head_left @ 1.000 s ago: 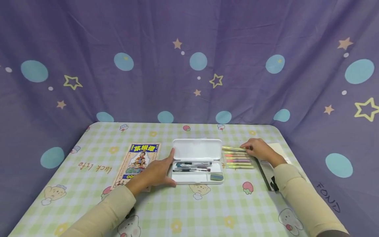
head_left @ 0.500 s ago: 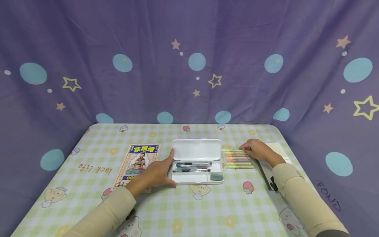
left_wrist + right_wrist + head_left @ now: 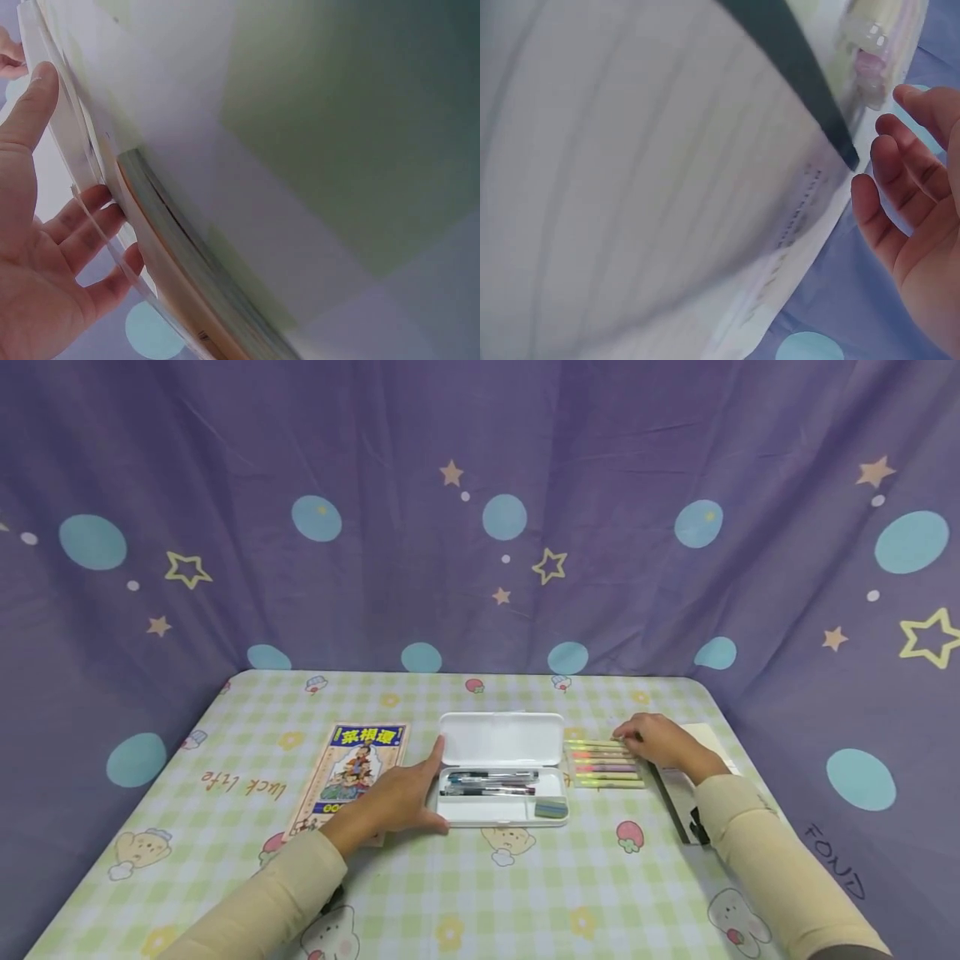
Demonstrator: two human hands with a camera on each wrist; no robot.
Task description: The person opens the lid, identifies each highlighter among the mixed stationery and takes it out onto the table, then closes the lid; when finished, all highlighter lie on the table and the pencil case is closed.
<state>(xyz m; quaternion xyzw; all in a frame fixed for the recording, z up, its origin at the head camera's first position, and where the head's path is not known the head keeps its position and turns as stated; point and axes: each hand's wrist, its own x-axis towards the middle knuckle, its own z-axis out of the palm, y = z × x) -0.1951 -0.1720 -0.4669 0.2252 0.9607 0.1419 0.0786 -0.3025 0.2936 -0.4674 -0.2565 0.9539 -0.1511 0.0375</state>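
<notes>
A white pencil case point(image 3: 501, 739) lies with its lid raised at the middle of the table. Inside are several clear-barrelled pens point(image 3: 491, 782) and a bluish-green eraser-like block point(image 3: 551, 810). My left hand point(image 3: 401, 795) rests against the case's left side, thumb and fingers spread. Right of the case, several highlighters point(image 3: 607, 767) lie in a neat row, mostly yellow with pink and orange among them. My right hand point(image 3: 666, 745) is at the right end of the top one. In the right wrist view, its loosely bent fingers point(image 3: 866, 206) are beside the highlighter ends point(image 3: 871, 64).
An illustrated booklet point(image 3: 363, 760) lies left of the case, partly under my left forearm. A pad with a dark edge point(image 3: 672, 802) and pale pages sits beneath my right wrist. Checked cloth covers the table point(image 3: 450, 893), and a purple curtain point(image 3: 375, 593) hangs behind and at the sides.
The top highlighter, slightly apart from the row a second ago, now lies in line with the others. My right hand has barely shifted; my left hand stays at the case.
</notes>
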